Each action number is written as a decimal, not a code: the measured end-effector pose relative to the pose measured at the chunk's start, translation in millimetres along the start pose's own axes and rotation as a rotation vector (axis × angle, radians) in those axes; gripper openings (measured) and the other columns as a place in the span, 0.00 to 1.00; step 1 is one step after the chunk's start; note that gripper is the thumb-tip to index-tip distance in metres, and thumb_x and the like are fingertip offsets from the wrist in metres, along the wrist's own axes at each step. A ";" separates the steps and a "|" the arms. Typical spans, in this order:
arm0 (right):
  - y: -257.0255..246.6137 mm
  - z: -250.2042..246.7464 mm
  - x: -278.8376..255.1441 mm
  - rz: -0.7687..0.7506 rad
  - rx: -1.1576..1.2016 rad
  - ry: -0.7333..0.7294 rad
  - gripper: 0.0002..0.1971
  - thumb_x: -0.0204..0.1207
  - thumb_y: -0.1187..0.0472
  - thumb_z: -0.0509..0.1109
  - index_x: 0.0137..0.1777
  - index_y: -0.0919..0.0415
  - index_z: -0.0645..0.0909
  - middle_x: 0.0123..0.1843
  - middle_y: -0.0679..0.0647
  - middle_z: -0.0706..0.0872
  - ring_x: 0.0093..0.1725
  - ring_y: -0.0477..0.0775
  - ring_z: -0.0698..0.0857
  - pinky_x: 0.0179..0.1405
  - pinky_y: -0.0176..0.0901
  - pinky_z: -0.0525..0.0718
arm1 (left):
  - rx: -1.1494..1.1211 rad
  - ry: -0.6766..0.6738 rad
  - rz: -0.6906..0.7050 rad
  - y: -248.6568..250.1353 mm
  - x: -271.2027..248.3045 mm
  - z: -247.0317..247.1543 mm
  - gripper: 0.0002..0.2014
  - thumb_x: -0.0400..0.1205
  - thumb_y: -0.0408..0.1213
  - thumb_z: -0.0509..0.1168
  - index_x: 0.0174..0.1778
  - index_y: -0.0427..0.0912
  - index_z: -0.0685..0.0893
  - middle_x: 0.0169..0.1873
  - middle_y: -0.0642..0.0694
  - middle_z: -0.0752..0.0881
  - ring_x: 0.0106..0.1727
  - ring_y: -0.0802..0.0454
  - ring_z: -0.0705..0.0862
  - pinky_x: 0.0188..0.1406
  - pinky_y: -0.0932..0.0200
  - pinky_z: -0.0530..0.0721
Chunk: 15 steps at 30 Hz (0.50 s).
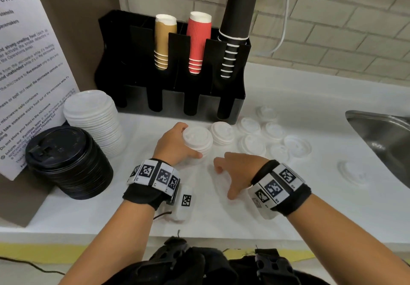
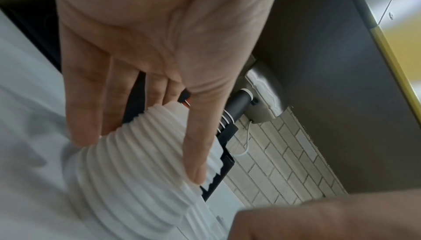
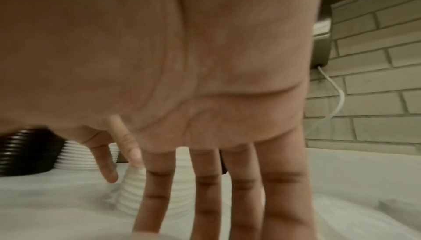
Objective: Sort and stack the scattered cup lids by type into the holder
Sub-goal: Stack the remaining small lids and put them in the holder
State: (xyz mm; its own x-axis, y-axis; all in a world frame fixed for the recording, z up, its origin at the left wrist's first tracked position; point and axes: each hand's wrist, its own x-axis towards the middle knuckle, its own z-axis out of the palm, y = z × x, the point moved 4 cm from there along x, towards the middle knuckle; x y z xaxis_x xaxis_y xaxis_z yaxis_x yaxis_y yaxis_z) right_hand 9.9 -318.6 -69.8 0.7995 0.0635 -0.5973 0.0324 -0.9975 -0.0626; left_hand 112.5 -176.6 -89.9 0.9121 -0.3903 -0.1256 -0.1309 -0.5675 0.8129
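- Hovering nearest the person, the right hand (image 1: pixel 235 174) is spread low over the white counter (image 1: pixel 221 213) with fingers straight and thumb pointing back; it holds nothing that I can make out, though a faint pale shape under its fingertips may be a lid, too washed out to tell.
- Just left of and beyond it, the left hand (image 1: pixel 175 145) wraps a stack of small white lids (image 1: pixel 197 139), thumb on the near side and fingers round the far side; the left wrist view shows the ribbed stack (image 2: pixel 141 162) standing on the counter.
- Risk here, as I judge it: the grip is on the upper part of a loosely nested stack, so lifting could leave lower lids behind or let the column bend and spill.
- Touching or nearly touching that stack on its right is a second short stack of white lids (image 1: pixel 222 133); a sideways shift could knock it over.
- Further right lie loose white lids (image 1: pixel 253 144) scattered singly, some flipped over, still to be gathered; white on white makes them easy to miss.
- Left of the left hand stand a tall stack of black lids (image 1: pixel 66 160) and a stack of larger white lids (image 1: pixel 95 120); mixing sizes would spoil the sort.
- Beyond both hands, the black holder (image 1: pixel 173 98) carries cup stacks above; its low front slots look narrow, so a tilted stack could catch.
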 end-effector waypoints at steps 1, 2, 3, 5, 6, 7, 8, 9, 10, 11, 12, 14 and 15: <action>2.6 -3.8 -1.0 -0.005 0.033 0.036 0.30 0.63 0.50 0.80 0.61 0.51 0.68 0.54 0.50 0.73 0.46 0.52 0.77 0.36 0.41 0.74 | -0.004 0.004 0.002 -0.1 -0.4 0.3 0.39 0.63 0.37 0.85 0.68 0.47 0.74 0.61 0.49 0.81 0.61 0.46 0.78 0.59 0.52 0.78; 6.3 -10.1 -2.7 -0.008 0.078 0.073 0.29 0.63 0.49 0.80 0.59 0.50 0.69 0.53 0.50 0.74 0.46 0.52 0.78 0.37 0.42 0.75 | -0.010 0.007 0.004 -0.2 -0.7 0.6 0.38 0.62 0.37 0.85 0.67 0.48 0.75 0.60 0.50 0.81 0.59 0.47 0.78 0.58 0.52 0.78; 10.6 -18.2 -4.9 -0.016 0.138 0.113 0.27 0.63 0.50 0.79 0.59 0.50 0.70 0.52 0.50 0.75 0.47 0.52 0.78 0.39 0.42 0.76 | -0.015 0.011 0.005 -0.5 -1.2 0.5 0.37 0.62 0.37 0.85 0.66 0.48 0.75 0.59 0.51 0.81 0.58 0.48 0.78 0.58 0.52 0.78; 18.4 -38.6 -9.2 -0.066 0.306 0.224 0.25 0.64 0.53 0.79 0.58 0.49 0.72 0.52 0.50 0.78 0.46 0.49 0.79 0.41 0.40 0.77 | -0.020 0.019 0.006 -0.8 -2.2 -0.3 0.38 0.61 0.37 0.85 0.66 0.49 0.76 0.58 0.51 0.82 0.58 0.48 0.79 0.58 0.51 0.79; 21.1 -49.4 -10.6 -0.103 0.397 0.297 0.23 0.64 0.55 0.79 0.56 0.48 0.73 0.51 0.50 0.79 0.43 0.47 0.79 0.41 0.38 0.77 | -0.024 0.021 0.007 -0.7 -2.4 -0.5 0.38 0.61 0.37 0.85 0.66 0.49 0.76 0.58 0.51 0.83 0.58 0.47 0.80 0.59 0.49 0.80; 22.9 -59.0 -10.6 -0.136 0.471 0.372 0.22 0.65 0.57 0.79 0.55 0.48 0.74 0.51 0.50 0.79 0.42 0.46 0.79 0.42 0.38 0.79 | -0.030 0.022 0.010 -0.6 -2.4 -0.6 0.38 0.61 0.36 0.85 0.66 0.49 0.76 0.58 0.51 0.83 0.59 0.46 0.81 0.60 0.48 0.81; 23.3 -67.1 -8.5 -0.160 0.517 0.434 0.21 0.65 0.58 0.79 0.55 0.47 0.74 0.51 0.51 0.80 0.43 0.47 0.80 0.44 0.39 0.80 | -0.035 0.022 0.014 -0.2 -2.1 -0.6 0.39 0.61 0.36 0.85 0.66 0.49 0.77 0.57 0.51 0.83 0.58 0.46 0.81 0.60 0.47 0.82; 22.1 -72.8 -4.0 -0.174 0.535 0.479 0.21 0.66 0.58 0.79 0.55 0.47 0.74 0.52 0.52 0.81 0.46 0.49 0.80 0.47 0.41 0.82 | -0.036 0.020 0.017 0.1 -1.7 -0.9 0.39 0.60 0.36 0.85 0.66 0.49 0.77 0.56 0.52 0.83 0.58 0.47 0.82 0.60 0.48 0.82; 19.2 -76.8 2.2 -0.182 0.535 0.507 0.21 0.66 0.57 0.78 0.56 0.48 0.75 0.52 0.53 0.81 0.49 0.51 0.80 0.50 0.44 0.82 | -0.035 0.018 0.019 0.1 -1.2 -1.1 0.38 0.61 0.36 0.85 0.66 0.50 0.77 0.55 0.53 0.83 0.57 0.47 0.82 0.58 0.49 0.82; 15.3 -79.3 9.8 -0.187 0.523 0.524 0.21 0.66 0.57 0.78 0.58 0.48 0.76 0.53 0.54 0.81 0.52 0.51 0.79 0.53 0.45 0.82 | -0.032 0.015 0.022 0.2 -0.8 -1.3 0.37 0.61 0.36 0.85 0.64 0.51 0.77 0.54 0.54 0.83 0.56 0.48 0.82 0.57 0.51 0.82; 11.0 -80.8 17.5 -0.188 0.506 0.532 0.22 0.66 0.56 0.78 0.60 0.48 0.77 0.54 0.54 0.82 0.54 0.51 0.79 0.54 0.44 0.81 | -0.029 0.012 0.024 0.3 -0.7 -1.6 0.36 0.61 0.36 0.85 0.63 0.52 0.76 0.54 0.54 0.83 0.55 0.49 0.82 0.55 0.52 0.81; 3.0 -81.2 31.6 -0.179 0.451 0.527 0.25 0.66 0.53 0.78 0.63 0.47 0.77 0.56 0.53 0.81 0.56 0.50 0.77 0.53 0.40 0.77 | -0.033 0.001 0.017 0.6 -0.9 -1.8 0.40 0.62 0.36 0.85 0.68 0.52 0.74 0.56 0.56 0.81 0.55 0.50 0.81 0.56 0.53 0.80; -0.6 -80.9 37.1 -0.176 0.420 0.523 0.26 0.66 0.53 0.78 0.65 0.47 0.78 0.57 0.52 0.80 0.57 0.50 0.77 0.52 0.38 0.75 | -0.041 -0.004 0.008 0.8 -1.3 -1.9 0.45 0.62 0.36 0.85 0.73 0.50 0.70 0.56 0.58 0.79 0.57 0.50 0.80 0.57 0.53 0.79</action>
State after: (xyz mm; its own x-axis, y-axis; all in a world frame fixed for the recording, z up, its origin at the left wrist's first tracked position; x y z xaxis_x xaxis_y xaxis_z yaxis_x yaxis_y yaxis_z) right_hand 88.1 -318.1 -27.3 0.9911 0.0952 -0.0929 0.0377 -0.8708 -0.4902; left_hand 111.9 -175.2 -87.9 0.9094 -0.3978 -0.1213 -0.1221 -0.5343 0.8364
